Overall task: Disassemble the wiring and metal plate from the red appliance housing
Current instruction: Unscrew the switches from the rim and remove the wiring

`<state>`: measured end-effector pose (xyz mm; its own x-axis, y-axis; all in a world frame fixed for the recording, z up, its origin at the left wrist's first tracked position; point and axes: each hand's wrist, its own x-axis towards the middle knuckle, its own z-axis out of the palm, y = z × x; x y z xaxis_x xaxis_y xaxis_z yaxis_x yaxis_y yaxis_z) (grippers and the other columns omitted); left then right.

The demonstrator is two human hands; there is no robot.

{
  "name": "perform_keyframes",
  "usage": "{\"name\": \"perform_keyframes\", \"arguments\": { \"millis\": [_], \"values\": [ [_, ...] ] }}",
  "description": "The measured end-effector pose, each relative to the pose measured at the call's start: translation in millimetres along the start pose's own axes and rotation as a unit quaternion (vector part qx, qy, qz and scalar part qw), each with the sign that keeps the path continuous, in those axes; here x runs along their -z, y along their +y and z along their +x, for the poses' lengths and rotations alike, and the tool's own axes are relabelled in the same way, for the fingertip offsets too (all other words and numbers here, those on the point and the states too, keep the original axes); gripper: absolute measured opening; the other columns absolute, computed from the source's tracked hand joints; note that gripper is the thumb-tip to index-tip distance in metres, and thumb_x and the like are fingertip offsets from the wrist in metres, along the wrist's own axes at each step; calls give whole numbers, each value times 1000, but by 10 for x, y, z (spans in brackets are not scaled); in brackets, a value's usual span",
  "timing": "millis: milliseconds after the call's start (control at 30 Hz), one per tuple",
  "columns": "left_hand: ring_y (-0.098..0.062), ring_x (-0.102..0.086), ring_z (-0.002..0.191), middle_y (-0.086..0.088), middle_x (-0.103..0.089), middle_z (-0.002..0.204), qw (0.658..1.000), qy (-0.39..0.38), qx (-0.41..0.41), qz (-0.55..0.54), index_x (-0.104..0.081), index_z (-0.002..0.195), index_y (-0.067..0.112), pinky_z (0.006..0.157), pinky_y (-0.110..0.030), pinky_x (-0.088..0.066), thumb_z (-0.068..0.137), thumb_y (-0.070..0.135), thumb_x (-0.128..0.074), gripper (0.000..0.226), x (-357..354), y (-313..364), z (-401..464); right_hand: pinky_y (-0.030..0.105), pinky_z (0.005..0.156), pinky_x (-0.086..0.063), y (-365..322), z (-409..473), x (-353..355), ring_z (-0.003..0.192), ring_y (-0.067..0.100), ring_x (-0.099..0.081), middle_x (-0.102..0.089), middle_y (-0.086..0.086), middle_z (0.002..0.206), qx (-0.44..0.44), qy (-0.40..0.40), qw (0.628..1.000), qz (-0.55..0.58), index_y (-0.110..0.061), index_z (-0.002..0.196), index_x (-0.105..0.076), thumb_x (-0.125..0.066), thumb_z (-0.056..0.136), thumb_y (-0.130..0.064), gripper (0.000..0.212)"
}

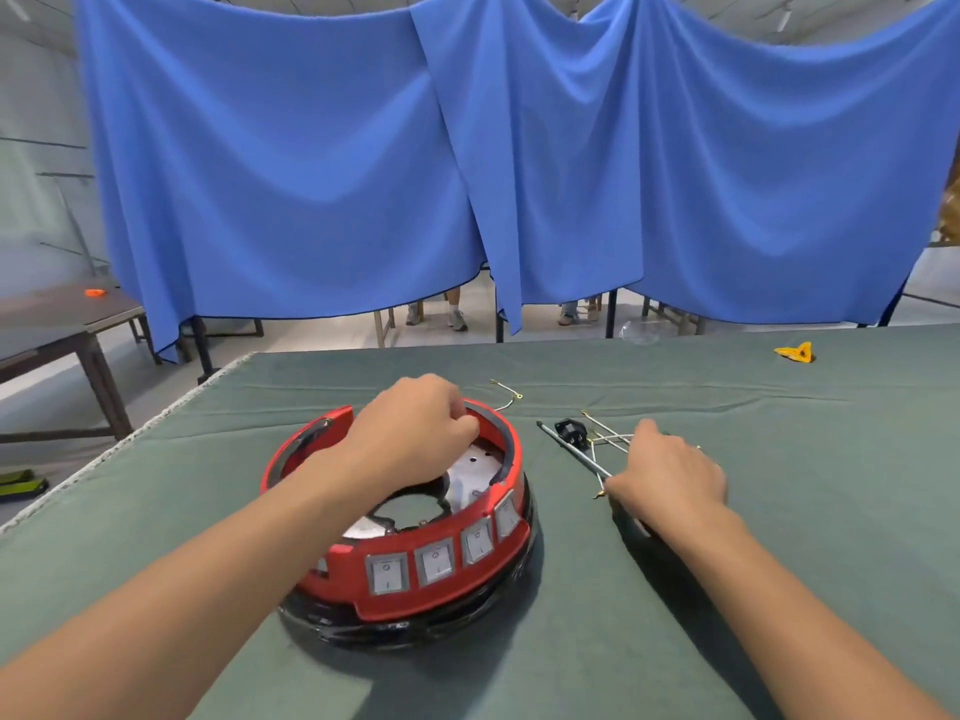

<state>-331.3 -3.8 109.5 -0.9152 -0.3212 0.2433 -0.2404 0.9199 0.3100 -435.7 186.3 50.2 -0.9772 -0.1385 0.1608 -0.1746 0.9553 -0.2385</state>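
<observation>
Housing: red appliance housing (pixel 415 553) sits near-centre on the table (pixel 727 589), left hand (pixel 410 433) curled over its far rim.
Plate: metal plate (pixel 467 472) still inside (not yet freed).
Wiring: wiring (pixel 597 439) lies right of the housing, right hand (pixel 670 472) closed on it.

The housing (pixel 400 532) sits under the left hand (pixel 415 428), plate (pixel 467 472) inside it; wires (pixel 605 441) lie just beyond the right hand (pixel 670 472).

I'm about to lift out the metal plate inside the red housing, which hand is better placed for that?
Left, probably. The left hand already sits on the red housing's far rim above the metal plate; the right hand is busy at the wires on the table.
</observation>
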Motion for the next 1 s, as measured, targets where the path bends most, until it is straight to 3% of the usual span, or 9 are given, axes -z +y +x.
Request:
{"name": "perform_keyframes", "arguments": {
  "millis": [133, 300, 433, 567, 633, 700, 833, 933, 1000],
  "values": [
    [-28, -59, 70, -7, -65, 74, 997, -17, -50, 49, -60, 74, 10, 58, -31, -42, 84, 43, -50, 36, -90, 317, -297, 31, 67, -37, 4, -22, 16, 95, 31, -60, -64, 9, 105, 36, 29, 998, 49, -14, 106, -45, -62, 84, -23, 29],
    [-31, -51, 71, -4, -61, 87, 975, 107, -116, 156, -33, 80, 20, 59, -32, -29, 88, 44, -44, 27, -356, 306, -444, 35, 75, -48, -10, 30, -7, 91, 27, -61, -66, -3, 93, 11, 10, 966, 259, -24, 107, -48, -69, 82, -24, 32],
    [-32, -54, 70, -5, -62, 83, 967, 150, -137, 154, -30, 81, 20, 55, -32, -24, 90, 42, -41, 26, -494, 208, -299, 39, 74, -50, -10, 77, -40, 77, 23, -62, -64, -7, 76, 4, 13, 937, 349, -22, 104, -53, -72, 80, -21, 30],
    [-33, -59, 71, -6, -64, 81, 957, 185, -164, 155, -37, 81, 19, 55, -32, -25, 92, 40, -40, 24, -519, 72, -66, 35, 58, -49, -24, 55, -6, 57, 25, -57, -65, 16, 88, -48, -84, 835, 542, -10, 107, -59, -71, 83, -9, 27],
    [-31, -61, 72, -4, -66, 81, 954, 203, -159, 157, -49, 83, 18, 55, -31, -28, 93, 39, -39, 26, -504, 2, 19, 30, 50, -49, -56, 26, 14, 52, 23, -59, -65, 16, 87, -64, -116, 783, 607, -5, 106, -59, -73, 82, -8, 29],
    [-30, -61, 62, -3, -66, 72, 949, 229, -156, 147, -58, 77, 17, 52, -29, -30, 92, 33, -43, 26, -488, -33, 34, 24, 41, -48, -100, -1, 20, 46, 18, -60, -64, 12, 79, -65, -146, 755, 637, -6, 104, -58, -74, 79, -7, 30],
    [-29, -50, 36, -5, -53, 46, 936, 278, -174, 130, -51, 55, 12, 41, -24, -29, 79, 17, -59, 26, -448, -28, -29, 26, 42, -52, -187, -16, 17, 47, 20, -62, -65, 18, 81, -57, -207, 701, 680, -8, 102, -57, -57, 86, 10, 24],
    [-26, -50, 34, -5, -52, 43, 937, 274, -142, 167, -49, 52, 14, 42, -21, -23, 71, 15, -70, 28, -454, -43, -73, 29, 46, -56, -246, -31, 10, 51, 25, -67, -63, 24, 87, -69, -234, 664, 707, -4, 94, -58, -41, 93, 8, 21],
    [-25, -50, 34, -2, -53, 43, 940, 261, -122, 183, -42, 53, 19, 44, -20, -17, 70, 20, -73, 35, -491, -51, -90, 27, 45, -56, -273, -40, 24, 51, 27, -68, -61, 27, 87, -100, -221, 621, 746, -1, 91, -58, -35, 94, 6, 24]
  ]
}}
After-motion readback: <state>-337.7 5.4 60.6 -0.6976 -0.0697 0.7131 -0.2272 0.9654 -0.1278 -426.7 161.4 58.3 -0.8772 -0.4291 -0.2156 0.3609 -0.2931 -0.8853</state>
